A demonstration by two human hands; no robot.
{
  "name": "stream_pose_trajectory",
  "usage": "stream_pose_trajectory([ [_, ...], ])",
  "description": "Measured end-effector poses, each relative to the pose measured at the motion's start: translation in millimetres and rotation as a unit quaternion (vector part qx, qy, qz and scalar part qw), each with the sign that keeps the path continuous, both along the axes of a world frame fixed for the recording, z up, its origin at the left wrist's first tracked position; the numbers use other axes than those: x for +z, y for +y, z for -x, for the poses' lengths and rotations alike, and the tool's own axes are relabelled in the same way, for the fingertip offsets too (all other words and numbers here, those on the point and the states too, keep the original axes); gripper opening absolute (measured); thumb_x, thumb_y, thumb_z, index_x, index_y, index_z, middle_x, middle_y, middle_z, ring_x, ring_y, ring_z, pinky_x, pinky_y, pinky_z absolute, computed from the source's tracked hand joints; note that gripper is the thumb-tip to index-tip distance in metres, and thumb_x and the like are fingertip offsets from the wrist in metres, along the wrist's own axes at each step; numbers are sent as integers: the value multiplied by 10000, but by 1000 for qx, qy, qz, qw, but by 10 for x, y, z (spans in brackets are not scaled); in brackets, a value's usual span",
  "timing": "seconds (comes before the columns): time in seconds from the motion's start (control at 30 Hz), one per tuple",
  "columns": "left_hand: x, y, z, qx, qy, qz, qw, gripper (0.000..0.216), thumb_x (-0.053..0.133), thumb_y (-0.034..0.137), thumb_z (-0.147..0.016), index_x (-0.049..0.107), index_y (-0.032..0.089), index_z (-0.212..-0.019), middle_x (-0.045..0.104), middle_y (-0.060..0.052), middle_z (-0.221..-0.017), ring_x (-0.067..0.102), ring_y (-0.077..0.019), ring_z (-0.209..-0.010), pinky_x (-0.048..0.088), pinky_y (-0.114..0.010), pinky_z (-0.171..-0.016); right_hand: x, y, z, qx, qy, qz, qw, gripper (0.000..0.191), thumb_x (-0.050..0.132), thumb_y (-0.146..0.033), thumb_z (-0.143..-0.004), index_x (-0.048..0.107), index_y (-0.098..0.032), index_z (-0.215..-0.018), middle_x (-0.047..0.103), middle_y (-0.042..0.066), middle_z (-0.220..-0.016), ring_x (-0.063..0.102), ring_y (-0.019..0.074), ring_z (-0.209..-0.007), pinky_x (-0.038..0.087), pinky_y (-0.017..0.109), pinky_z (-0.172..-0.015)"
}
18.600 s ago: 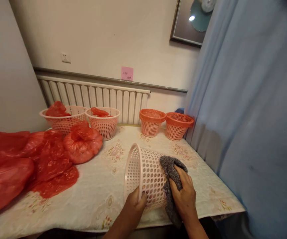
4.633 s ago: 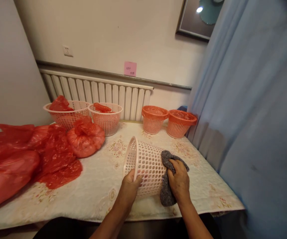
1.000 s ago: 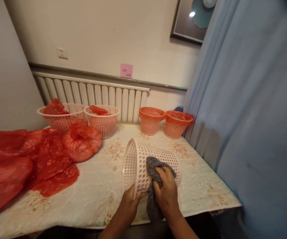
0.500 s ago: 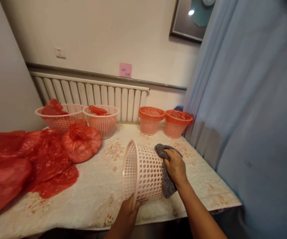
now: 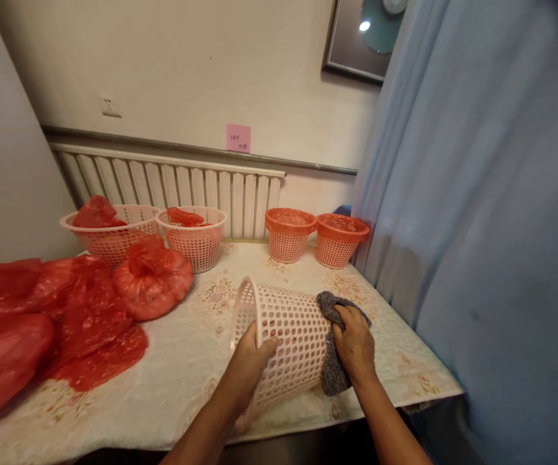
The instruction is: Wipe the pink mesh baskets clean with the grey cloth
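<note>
A pale pink perforated plastic basket (image 5: 291,336) lies on its side near the table's front edge, its mouth facing left. My left hand (image 5: 250,365) grips its rim, fingers curled over the edge. My right hand (image 5: 355,342) presses a grey cloth (image 5: 331,378) against the basket's bottom end, fingers closed on the cloth.
Two pink baskets (image 5: 194,236) holding red plastic and two orange baskets (image 5: 289,234) stand along the radiator at the back. Red plastic bags (image 5: 150,278) are heaped at the left. A blue curtain (image 5: 477,194) hangs close on the right, by the table's edge (image 5: 429,387).
My left hand has moved up onto the basket's rim and side. My right hand with the cloth has stayed at the basket's bottom end, shifting slightly lower. The view has drifted a little.
</note>
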State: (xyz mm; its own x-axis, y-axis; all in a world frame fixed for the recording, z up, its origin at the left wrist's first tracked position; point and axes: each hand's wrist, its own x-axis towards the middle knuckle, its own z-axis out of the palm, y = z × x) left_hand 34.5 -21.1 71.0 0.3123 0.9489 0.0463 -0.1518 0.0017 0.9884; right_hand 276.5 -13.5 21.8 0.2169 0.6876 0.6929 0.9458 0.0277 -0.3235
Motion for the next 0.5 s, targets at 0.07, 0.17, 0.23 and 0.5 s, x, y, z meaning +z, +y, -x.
stream_pose_trajectory([
  [0.07,16,67,-8,-10,-2,-1,1000,447,527,212,-766,525,119,-1204,704,-89,-1067,663,-227,-906,508,-336,-808,-39,-33,17,2,15,-4,1000,378,472,-138,-767,585,-193,-1124,562,87,-1139,494,243,-1083,416,420,-936],
  [0.17,-80,128,18,-3,53,-73,996,404,528,206,-769,574,131,-1164,696,-83,-1098,641,-238,-970,473,-349,-883,-109,-82,161,23,48,-6,999,380,481,-144,-766,573,-173,-1134,556,99,-1138,494,248,-1083,411,435,-960],
  [0.23,-180,154,47,-3,77,-110,991,389,533,214,-781,587,140,-1160,684,-80,-1130,611,-248,-1039,435,-362,-949,-130,-110,367,55,68,-13,996,385,478,-140,-771,559,-165,-1146,546,107,-1146,489,246,-1094,411,438,-971],
  [0.5,-521,134,198,-17,76,-121,990,394,514,278,-847,544,145,-1217,635,-90,-1220,549,-256,-1148,389,-391,-1024,179,-145,1304,196,54,-41,978,471,493,-70,-707,564,-201,-1154,532,93,-1135,493,236,-1071,436,412,-938],
])
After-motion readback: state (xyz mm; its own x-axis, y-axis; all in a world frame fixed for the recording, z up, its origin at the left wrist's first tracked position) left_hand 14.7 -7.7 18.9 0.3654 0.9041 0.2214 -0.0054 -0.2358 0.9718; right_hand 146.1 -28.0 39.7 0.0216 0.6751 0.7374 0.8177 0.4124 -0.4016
